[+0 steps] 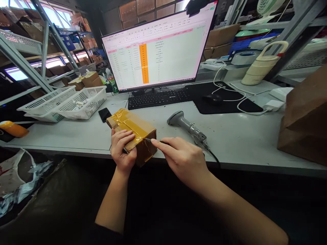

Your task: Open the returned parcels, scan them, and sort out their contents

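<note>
A small cardboard box (146,124), sealed with shiny yellow tape, is tilted at the front edge of the desk. My left hand (122,146) grips its near left side, fingers over the taped top and thumb at the near end. In my right hand (182,154) is a slim dark knife (148,140), index finger stretched along it. Its tip touches the tape at the top edge of the box's near end. Most of the handle is hidden in my palm. A grey barcode scanner (185,124) lies just beyond my right hand.
A phone (104,114) lies behind the box, near white plastic baskets (85,109). Farther back are a keyboard (158,98), a monitor (173,51) and a mouse (213,99) on a black mat. A large brown paper bag or carton (304,119) stands at the right.
</note>
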Demonstrator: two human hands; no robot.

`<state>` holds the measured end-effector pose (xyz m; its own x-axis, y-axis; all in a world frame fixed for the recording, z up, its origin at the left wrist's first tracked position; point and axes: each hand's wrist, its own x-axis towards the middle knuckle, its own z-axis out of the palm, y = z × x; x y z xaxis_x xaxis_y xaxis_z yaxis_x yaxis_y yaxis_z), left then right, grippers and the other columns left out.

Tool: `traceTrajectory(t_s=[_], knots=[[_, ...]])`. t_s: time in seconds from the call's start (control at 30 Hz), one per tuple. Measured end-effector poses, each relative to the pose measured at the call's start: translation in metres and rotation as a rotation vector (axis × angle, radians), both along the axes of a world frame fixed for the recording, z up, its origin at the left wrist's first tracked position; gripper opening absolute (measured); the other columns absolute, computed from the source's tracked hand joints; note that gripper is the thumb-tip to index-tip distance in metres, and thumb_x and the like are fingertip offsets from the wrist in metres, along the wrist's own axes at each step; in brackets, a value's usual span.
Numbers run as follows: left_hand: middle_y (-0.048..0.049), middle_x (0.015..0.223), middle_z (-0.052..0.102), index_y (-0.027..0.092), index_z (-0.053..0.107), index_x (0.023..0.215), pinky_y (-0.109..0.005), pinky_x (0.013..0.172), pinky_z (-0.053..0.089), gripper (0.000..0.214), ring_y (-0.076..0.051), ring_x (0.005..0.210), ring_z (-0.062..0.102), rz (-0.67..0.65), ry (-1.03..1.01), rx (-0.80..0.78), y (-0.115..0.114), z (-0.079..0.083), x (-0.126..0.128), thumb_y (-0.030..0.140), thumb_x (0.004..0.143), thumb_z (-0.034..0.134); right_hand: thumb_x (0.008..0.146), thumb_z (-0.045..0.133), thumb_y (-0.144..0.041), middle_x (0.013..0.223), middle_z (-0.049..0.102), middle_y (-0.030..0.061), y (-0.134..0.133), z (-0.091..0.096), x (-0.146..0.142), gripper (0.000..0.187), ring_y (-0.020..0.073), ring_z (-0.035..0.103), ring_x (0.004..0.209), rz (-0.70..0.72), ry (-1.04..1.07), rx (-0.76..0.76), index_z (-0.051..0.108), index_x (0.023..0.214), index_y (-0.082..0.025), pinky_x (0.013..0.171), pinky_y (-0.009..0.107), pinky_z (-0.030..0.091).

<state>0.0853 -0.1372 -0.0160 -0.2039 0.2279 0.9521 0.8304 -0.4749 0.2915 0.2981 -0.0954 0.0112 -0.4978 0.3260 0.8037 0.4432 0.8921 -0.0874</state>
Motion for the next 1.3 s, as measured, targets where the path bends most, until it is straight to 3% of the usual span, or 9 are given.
traceTrajectory(t_s=[0.27, 0.6, 0.83, 0.9, 0.97, 1.03, 1.13, 1.2, 1.3], knots=[[-0.0035, 0.102, 0.076, 0.025, 0.073, 0.099, -0.061, 0.121, 0.035, 0.019, -0.025, 0.108, 0.069, 0.041, 0.013, -0.028, -0.001, 0.000, -0.001, 0.031, 0.087, 0.059, 0.097, 0.055, -0.007, 0.102, 0.077, 0.0027, 0.000, -0.004, -0.003, 0.037, 0.0140, 0.067, 0.083, 0.002, 0.014, -0.011, 0.074, 0.124, -0.024, 0.072, 0.027, 0.049], [-0.0025, 0.101, 0.075, 0.026, 0.073, 0.097, -0.062, 0.122, 0.033, 0.018, -0.025, 0.107, 0.068, -0.009, -0.017, 0.000, -0.004, -0.002, -0.002, 0.030, 0.087, 0.059, 0.092, 0.056, -0.001, 0.101, 0.078, 0.0016, 0.011, -0.018, -0.015, 0.041, 0.0146, 0.062, 0.076, 0.029, 0.137, 0.124, 0.077, 0.119, -0.024, 0.071, 0.028, 0.047], [-0.0016, 0.099, 0.074, 0.026, 0.074, 0.096, -0.062, 0.121, 0.035, 0.018, -0.024, 0.105, 0.068, -0.075, -0.081, 0.045, -0.001, -0.003, -0.006, 0.026, 0.085, 0.058, 0.096, 0.061, -0.006, 0.103, 0.078, 0.0030, 0.021, -0.012, 0.004, 0.033, 0.0151, 0.068, 0.084, -0.074, 0.240, 0.025, 0.076, 0.120, -0.024, 0.075, 0.027, 0.051], [-0.0014, 0.100, 0.073, 0.025, 0.073, 0.095, -0.060, 0.121, 0.035, 0.016, -0.023, 0.105, 0.067, -0.048, -0.060, 0.038, 0.004, -0.004, 0.000, 0.024, 0.087, 0.059, 0.098, 0.060, -0.010, 0.105, 0.077, 0.0030, 0.022, -0.015, 0.007, 0.033, 0.0160, 0.070, 0.089, -0.021, 0.223, -0.075, 0.074, 0.124, -0.025, 0.077, 0.028, 0.052], [-0.0022, 0.103, 0.072, 0.024, 0.071, 0.098, -0.058, 0.122, 0.033, 0.015, -0.022, 0.107, 0.066, 0.038, -0.042, 0.021, 0.009, -0.005, 0.013, 0.025, 0.089, 0.059, 0.101, 0.059, -0.020, 0.107, 0.076, 0.0052, 0.022, -0.022, 0.005, 0.032, 0.0180, 0.070, 0.092, 0.044, 0.280, -0.286, 0.070, 0.130, -0.024, 0.078, 0.030, 0.054], [-0.0064, 0.114, 0.069, 0.023, 0.069, 0.112, -0.056, 0.123, 0.030, 0.025, -0.025, 0.116, 0.063, 0.123, 0.005, -0.039, 0.011, -0.005, 0.029, 0.033, 0.090, 0.062, 0.102, 0.057, -0.034, 0.099, 0.074, 0.0065, 0.021, -0.034, 0.000, 0.032, 0.0181, 0.069, 0.083, 0.171, 0.396, -0.640, 0.069, 0.129, -0.022, 0.067, 0.029, 0.054], [-0.0112, 0.134, 0.061, 0.024, 0.061, 0.131, -0.054, 0.127, 0.020, 0.048, -0.030, 0.137, 0.049, 0.143, 0.137, -0.094, 0.011, 0.000, 0.036, 0.049, 0.090, 0.063, 0.101, 0.054, -0.053, 0.086, 0.067, 0.0046, 0.014, -0.051, -0.009, 0.036, 0.0158, 0.063, 0.068, 0.435, 0.625, -1.161, 0.070, 0.110, -0.022, 0.045, 0.023, 0.045], [-0.0107, 0.146, 0.054, 0.026, 0.058, 0.136, -0.052, 0.129, 0.014, 0.050, -0.030, 0.147, 0.040, 0.136, 0.087, -0.026, 0.016, 0.007, 0.018, 0.051, 0.092, 0.060, 0.098, 0.057, -0.058, 0.101, 0.067, 0.0073, 0.007, -0.058, -0.013, 0.036, 0.0186, 0.066, 0.081, 0.541, 0.742, -1.315, 0.067, 0.101, -0.023, 0.047, 0.023, 0.050], [-0.0131, 0.161, 0.039, 0.024, 0.049, 0.146, -0.050, 0.128, 0.022, 0.063, -0.031, 0.153, 0.032, 0.113, -0.279, -0.035, 0.037, 0.017, -0.036, 0.053, 0.092, 0.060, 0.094, 0.063, -0.060, 0.138, 0.057, 0.0082, -0.002, -0.058, -0.018, 0.036, 0.0268, 0.061, 0.119, 0.553, 0.807, -1.317, 0.066, 0.094, -0.024, 0.065, 0.030, 0.062]])
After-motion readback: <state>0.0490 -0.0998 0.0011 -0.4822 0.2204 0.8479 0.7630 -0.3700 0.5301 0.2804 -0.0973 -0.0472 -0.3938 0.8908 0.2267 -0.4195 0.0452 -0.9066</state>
